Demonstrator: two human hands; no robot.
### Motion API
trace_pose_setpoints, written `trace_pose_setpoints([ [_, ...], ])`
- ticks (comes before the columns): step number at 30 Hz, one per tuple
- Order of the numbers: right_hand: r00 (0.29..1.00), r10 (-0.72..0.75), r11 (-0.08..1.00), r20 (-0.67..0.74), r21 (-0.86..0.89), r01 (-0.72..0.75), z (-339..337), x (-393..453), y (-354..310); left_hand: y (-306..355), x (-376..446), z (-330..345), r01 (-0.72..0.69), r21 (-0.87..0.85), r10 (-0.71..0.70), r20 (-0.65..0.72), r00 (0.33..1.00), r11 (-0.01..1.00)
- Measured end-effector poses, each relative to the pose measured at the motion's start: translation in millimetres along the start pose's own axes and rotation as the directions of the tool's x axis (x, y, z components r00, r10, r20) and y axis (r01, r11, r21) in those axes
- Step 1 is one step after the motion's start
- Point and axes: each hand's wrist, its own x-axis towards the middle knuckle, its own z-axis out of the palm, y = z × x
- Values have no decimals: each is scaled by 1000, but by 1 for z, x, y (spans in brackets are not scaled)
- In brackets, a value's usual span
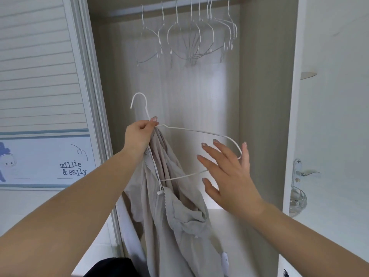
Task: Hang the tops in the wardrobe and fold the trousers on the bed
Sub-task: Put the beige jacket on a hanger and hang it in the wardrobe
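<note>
Two bare hands are reaching into the open wardrobe in the head view. The left hand is pinching the neck of a white wire hanger, just below its hook, and its grip is closing at the same time on the gathered upper edge of a light grey zip top. The top is hanging down from this hand in loose folds, with its zipper and a white drawstring showing along the front, and it is not spread over the hanger's shoulders. The hanger is tilting, with its hook pointing up and to the left. The right hand is staying open, its fingers straight and spread, beside the right end of the hanger; the wire is passing behind the fingers, and I cannot tell if they are touching it. Several empty hangers are hanging on the rail near the top edge of the wardrobe, well above both hands. At the left, a slatted door panel is showing a printed label. At the right, a door handle is sitting on a white door.
</note>
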Motion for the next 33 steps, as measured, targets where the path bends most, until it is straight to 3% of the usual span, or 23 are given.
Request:
trace_pose_setpoints([
  [5, 991, -128, 989, 45, -73, 131, 18, -7, -24, -3, 1, -22, -2, 49, 5, -69, 998, 999],
  [10, 973, -185, 979, 135, 112, 171, 33, -22, -57, 2, -2, -45, 77, 97, -63, -136, 989, 992],
  [13, 916, -130, 943, 379, 332, -3, 45, -14, -73, 8, -5, -49, 74, 66, -64, -140, 988, 995],
  [16, 751, -116, 862, 650, 441, -249, 61, 0, -85, 15, -7, -47, 65, 18, -62, -123, 991, 998],
  [21, 611, -160, 767, 775, 487, -417, 81, 9, -96, 28, -6, -51, 11, -28, -13, -80, 997, 1000],
  [25, 542, -198, 877, 816, 395, -275, 87, 7, -84, 25, -4, -64, -57, -14, 56, -37, 998, 998],
  [28, 504, -185, 953, 844, 279, -116, 83, 11, -54, 12, -4, -79, -102, 130, 105, -22, 994, 986],
  [33, 558, -134, 991, 819, 100, 91, 65, 17, 16, -12, -5, -98, -112, 262, 110, 21, 994, 958],
])
